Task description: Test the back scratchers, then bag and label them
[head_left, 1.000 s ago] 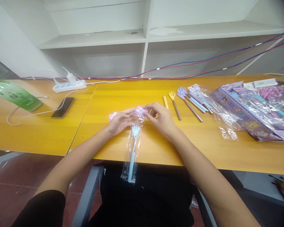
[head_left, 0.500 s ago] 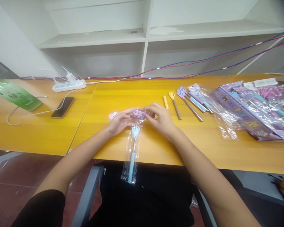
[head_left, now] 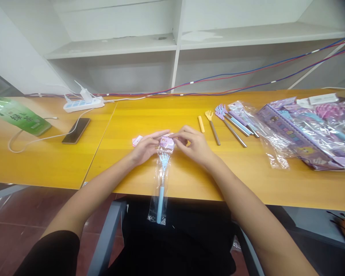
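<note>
Two hands (head_left: pixel 145 149) (head_left: pixel 196 146); purple card (head_left: pixel 167 142) between

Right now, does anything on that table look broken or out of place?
Possibly one: the short yellow handle lies apart, beside the yellow-clawed scratcher, whose metal rod ends bare. That looks odd because the bagged blue scratcher has a coloured handle on its rod. Whether the yellow one broke, I can't tell.

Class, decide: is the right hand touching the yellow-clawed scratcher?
Apart: the head view shows tabletop between the right hand and the yellow-clawed scratcher.
</note>
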A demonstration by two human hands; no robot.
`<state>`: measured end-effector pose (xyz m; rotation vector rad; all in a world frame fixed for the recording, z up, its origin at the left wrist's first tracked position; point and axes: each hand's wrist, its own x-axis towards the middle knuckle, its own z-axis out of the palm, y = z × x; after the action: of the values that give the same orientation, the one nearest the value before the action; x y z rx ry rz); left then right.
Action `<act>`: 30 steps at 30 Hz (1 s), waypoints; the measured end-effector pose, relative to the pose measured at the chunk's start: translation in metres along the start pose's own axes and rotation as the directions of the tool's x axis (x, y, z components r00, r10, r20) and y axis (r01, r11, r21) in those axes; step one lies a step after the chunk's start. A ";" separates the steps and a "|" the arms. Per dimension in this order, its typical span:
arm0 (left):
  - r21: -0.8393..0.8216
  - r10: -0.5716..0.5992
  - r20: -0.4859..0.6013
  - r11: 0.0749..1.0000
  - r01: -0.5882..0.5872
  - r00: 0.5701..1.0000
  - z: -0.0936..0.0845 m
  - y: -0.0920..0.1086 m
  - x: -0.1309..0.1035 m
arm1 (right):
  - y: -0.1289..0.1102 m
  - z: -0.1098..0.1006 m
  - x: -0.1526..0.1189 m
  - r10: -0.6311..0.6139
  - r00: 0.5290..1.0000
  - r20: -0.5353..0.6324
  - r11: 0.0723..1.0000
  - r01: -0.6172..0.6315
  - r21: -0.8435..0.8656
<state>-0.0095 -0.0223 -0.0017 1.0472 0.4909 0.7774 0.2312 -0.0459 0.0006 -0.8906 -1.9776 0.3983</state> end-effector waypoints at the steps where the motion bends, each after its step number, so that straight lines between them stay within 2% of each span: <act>1: 0.000 0.003 -0.002 1.000 -0.003 1.000 0.000 0.000 0.000 | 0.000 0.000 0.000 0.002 1.000 0.011 1.000 -0.002 0.006; 12: 0.018 0.041 0.021 0.999 -0.041 0.999 0.001 0.001 0.000 | -0.001 0.001 -0.001 -0.013 0.998 0.062 1.000 0.012 0.020; 20: 0.051 0.026 -0.013 0.998 -0.026 1.000 0.002 0.002 0.000 | -0.002 0.001 -0.004 0.136 0.970 0.200 0.988 -0.147 0.038; 30: 0.141 0.036 -0.058 0.990 -0.028 0.998 0.002 0.000 0.000 | -0.003 -0.002 -0.004 0.162 0.958 0.235 0.986 -0.169 0.011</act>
<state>-0.0081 -0.0235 -0.0007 1.1669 0.5877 0.8137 0.2327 -0.0508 0.0013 -1.0322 -2.1093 0.6546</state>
